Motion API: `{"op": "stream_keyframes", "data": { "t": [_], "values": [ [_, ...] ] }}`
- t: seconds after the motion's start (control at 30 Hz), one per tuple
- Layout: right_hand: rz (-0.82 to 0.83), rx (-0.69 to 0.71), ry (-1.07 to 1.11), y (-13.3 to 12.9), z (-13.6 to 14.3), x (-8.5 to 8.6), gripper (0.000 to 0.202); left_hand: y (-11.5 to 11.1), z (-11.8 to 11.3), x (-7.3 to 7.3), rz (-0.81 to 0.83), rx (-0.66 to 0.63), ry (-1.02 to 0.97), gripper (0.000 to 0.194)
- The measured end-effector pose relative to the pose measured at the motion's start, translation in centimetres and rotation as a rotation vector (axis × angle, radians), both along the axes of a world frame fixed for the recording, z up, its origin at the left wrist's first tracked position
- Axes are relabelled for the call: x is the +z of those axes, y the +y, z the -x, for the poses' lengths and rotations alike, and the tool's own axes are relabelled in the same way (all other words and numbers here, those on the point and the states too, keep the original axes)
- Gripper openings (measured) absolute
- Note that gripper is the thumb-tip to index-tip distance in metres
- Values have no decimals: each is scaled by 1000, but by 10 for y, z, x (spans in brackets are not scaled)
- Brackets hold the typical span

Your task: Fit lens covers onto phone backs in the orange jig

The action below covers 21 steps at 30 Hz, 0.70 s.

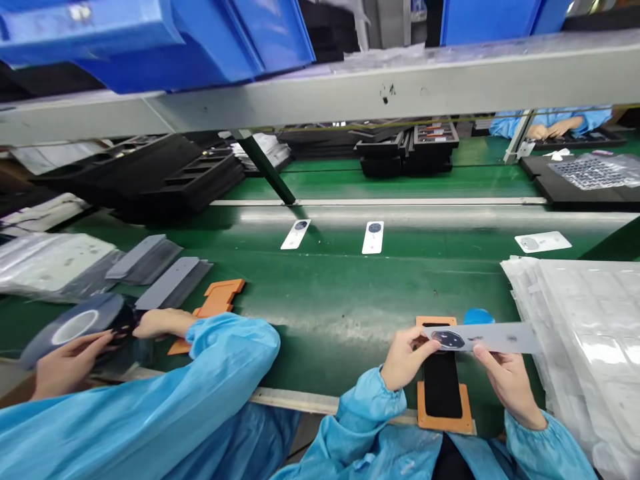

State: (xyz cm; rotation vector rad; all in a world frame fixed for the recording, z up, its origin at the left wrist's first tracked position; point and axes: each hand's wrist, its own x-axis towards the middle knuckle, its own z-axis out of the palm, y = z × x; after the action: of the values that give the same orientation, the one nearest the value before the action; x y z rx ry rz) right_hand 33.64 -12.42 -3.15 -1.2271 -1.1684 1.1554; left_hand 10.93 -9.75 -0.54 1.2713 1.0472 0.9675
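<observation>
A thin pale-grey phone back panel [493, 337] with a dark round camera patch at its left is held level in the air. My left hand [407, 357] pinches its left end by the camera patch. With thumb and fingers, my right hand [507, 380] grips its lower edge right of the middle. Underneath lies an orange fixture [425, 419] with a black pad [443, 390], partly covered by the panel and my left hand. A blue round piece [479, 316] shows just behind the panel.
White phone panels [373, 238] lie along the green belt [320, 293]. Clear plastic trays [595, 333] are stacked at right. On my left, a co-worker's hands [75, 363] are at a dark tape roll [75, 327], near grey stacks [173, 283] and another orange fixture [220, 298]. A shelf beam [350, 90] crosses above.
</observation>
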Motion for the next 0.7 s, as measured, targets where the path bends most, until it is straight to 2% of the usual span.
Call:
{"op": "stream_keyframes", "data": {
  "t": [0.1,0.2,0.3,0.37,0.4,0.47,0.53,0.63,0.67,0.7],
  "values": [
    [86,-10,119,11,15,-9,41,-2,-8,-5,-44,56,-6,37],
    [70,-35,159,43,29,-2,43,18,-11,-6,-79,112,-25,40],
    [-5,-126,185,105,39,28,43,71,-4,7,-126,147,54,39],
    [-16,-149,260,150,45,49,41,120,9,22,-141,198,269,37],
    [38,-103,298,168,48,58,39,145,17,30,-128,269,428,37],
    [139,8,330,182,53,66,33,189,33,42,-112,346,567,40],
    [199,74,322,167,59,64,32,220,46,48,-71,375,702,50],
    [221,138,289,108,61,56,34,247,58,44,24,357,916,75],
    [200,239,242,84,58,57,35,254,60,41,57,341,985,81],
    [122,413,141,60,50,62,35,261,61,38,74,320,1048,84]
  ]
}}
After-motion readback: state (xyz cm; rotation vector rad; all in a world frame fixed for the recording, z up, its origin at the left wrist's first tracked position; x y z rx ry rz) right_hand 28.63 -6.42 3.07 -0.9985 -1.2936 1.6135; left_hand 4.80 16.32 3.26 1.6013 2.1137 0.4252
